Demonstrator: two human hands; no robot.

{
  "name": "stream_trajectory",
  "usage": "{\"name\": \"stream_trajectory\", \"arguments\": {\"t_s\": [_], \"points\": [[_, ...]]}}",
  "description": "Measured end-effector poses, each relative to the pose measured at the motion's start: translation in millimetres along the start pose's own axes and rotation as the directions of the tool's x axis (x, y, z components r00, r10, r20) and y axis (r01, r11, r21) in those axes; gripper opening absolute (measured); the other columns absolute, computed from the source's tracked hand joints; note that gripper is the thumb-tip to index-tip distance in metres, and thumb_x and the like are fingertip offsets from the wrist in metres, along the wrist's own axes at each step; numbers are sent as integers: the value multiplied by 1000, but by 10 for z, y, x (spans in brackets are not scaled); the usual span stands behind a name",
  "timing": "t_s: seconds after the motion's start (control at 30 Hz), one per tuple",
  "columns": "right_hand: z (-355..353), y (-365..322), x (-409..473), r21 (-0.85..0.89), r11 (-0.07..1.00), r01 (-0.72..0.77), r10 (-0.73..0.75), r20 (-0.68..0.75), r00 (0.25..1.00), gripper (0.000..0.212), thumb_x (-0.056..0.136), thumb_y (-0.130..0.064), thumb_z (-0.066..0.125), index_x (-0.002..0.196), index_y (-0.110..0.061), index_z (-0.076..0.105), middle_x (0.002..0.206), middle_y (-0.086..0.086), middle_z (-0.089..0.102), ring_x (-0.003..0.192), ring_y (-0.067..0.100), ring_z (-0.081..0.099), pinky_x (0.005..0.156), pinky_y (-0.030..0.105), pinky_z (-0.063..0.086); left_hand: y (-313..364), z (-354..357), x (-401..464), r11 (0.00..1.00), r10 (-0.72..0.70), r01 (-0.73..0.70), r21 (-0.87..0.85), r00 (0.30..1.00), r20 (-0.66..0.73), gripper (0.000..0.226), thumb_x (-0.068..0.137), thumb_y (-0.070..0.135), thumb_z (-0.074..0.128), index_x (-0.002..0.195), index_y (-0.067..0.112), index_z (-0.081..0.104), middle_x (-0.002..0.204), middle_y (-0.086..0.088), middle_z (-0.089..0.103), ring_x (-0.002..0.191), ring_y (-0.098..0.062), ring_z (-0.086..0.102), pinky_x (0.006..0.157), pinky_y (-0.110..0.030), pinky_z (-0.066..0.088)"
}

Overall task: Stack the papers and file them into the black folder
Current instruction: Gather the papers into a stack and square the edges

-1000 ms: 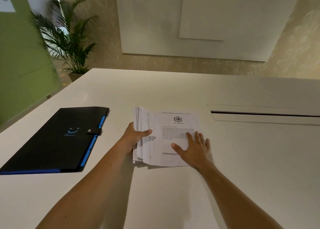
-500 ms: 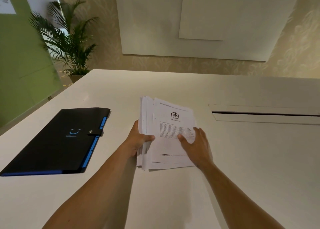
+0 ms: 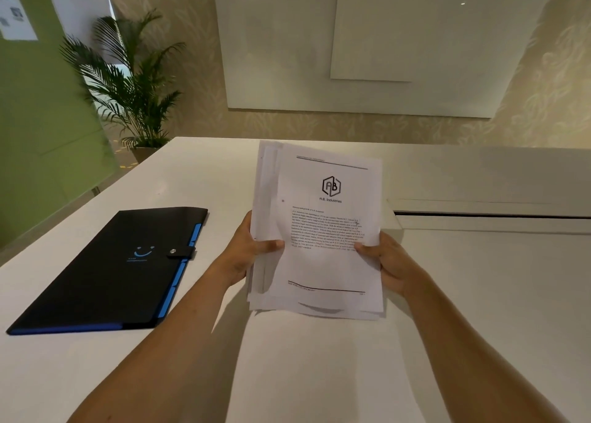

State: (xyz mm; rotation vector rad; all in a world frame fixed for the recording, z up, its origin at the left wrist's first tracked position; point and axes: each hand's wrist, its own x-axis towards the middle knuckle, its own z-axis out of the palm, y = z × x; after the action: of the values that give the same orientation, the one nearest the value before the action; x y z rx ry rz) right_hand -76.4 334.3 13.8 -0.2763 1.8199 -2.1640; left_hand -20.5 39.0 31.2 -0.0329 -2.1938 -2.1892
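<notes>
A loose stack of white printed papers (image 3: 323,272) stands nearly upright in front of me, its bottom edge close to the white table (image 3: 319,374). The top sheet carries an "A.B. Industries" logo and a block of text. My left hand (image 3: 248,253) grips the stack's left edge, thumb on the front. My right hand (image 3: 385,262) grips the right edge the same way. The sheets are uneven, with several edges fanned out on the left. The black folder (image 3: 105,275) with blue tabs lies flat and snapped shut on the table to the left, apart from both hands.
A long cable slot (image 3: 492,216) with a raised lid runs across the table at the right. A potted palm (image 3: 134,86) stands beyond the table's far left corner. Whiteboards (image 3: 367,38) hang on the far wall.
The papers lay flat under both hands a second ago. Both hands have since gripped the side edges and tilted the stack up off the table toward me.
</notes>
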Motion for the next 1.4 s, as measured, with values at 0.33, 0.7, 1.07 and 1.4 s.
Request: {"name": "stream_trajectory", "arguments": {"t_s": [0.33, 0.7, 1.07, 1.4], "points": [[284, -554, 101, -212, 892, 399, -427, -108, 898, 35, 86, -4, 69, 118, -16, 64, 115, 4, 73, 106, 28, 69, 88, 45, 58, 565, -48, 17, 975, 219, -215, 47, 966, -138, 82, 65, 24, 88, 134, 25, 43, 125, -4, 61, 110, -27, 63, 87, -57, 54], [413, -62, -15, -222, 934, 279, -323, -199, 925, 66, 58, -5, 68, 121, -21, 56, 110, 1, 71, 101, 24, 68, 77, 31, 57, 249, 119, -102, 973, 229, -225, 45, 944, -236, 68, 72, 6, 77, 127, 26, 41, 122, -6, 61, 110, -29, 62, 88, -55, 55], [664, -313, 15, -293, 864, 410, -488, -282, 826, 52, 58, -18, 67, 104, -37, 52, 103, -4, 66, 86, 0, 67, 61, 13, 53, 356, 393, 32, 936, 350, -340, 93, 867, -354, 36, 81, 18, 68, 109, 36, 52, 102, 12, 63, 94, -11, 64, 62, -14, 54], [721, -257, 115, -354, 879, 319, -443, -361, 821, 44, 67, -2, 56, 104, -24, 47, 98, -8, 62, 87, 9, 62, 52, 8, 48, 387, 382, 91, 952, 288, -306, 25, 860, -421, 23, 84, 21, 54, 100, 37, 61, 89, 16, 70, 83, -10, 68, 55, -12, 51]]}}
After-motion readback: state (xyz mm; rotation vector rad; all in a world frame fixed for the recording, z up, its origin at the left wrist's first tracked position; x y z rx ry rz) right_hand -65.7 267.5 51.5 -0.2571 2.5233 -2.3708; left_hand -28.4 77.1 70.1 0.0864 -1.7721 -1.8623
